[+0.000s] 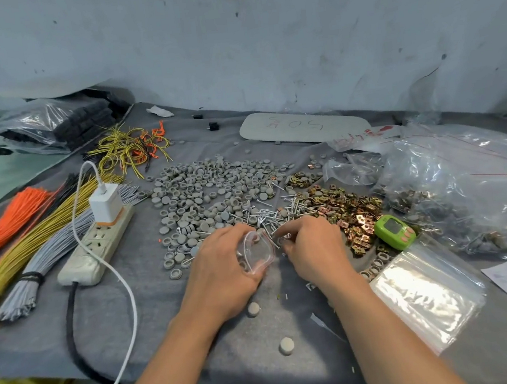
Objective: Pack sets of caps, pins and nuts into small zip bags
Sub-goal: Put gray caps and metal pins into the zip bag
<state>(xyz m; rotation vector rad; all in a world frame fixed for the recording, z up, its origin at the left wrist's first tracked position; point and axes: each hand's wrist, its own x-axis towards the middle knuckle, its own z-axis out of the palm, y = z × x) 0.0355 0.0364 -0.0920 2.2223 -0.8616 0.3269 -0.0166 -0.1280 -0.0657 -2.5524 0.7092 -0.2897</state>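
Note:
My left hand (220, 268) grips a small clear zip bag (257, 251) with a red seal line, its mouth held open toward the right. My right hand (312, 248) is right beside the bag's mouth, fingers curled and pinching small silver pins (278, 236). Beyond my hands lie a wide spread of grey caps (201, 191), a heap of silver pins (267, 214) and a heap of brass-coloured nuts (349, 209). Two loose grey caps (253, 309) lie on the grey cloth near my wrists.
A stack of empty zip bags (424, 292) lies at the right, with a green counter (395, 232) beside it. Large plastic bags (466, 186) fill the right side. A power strip (97, 244) with a white charger and wire bundles (14, 238) lie at the left.

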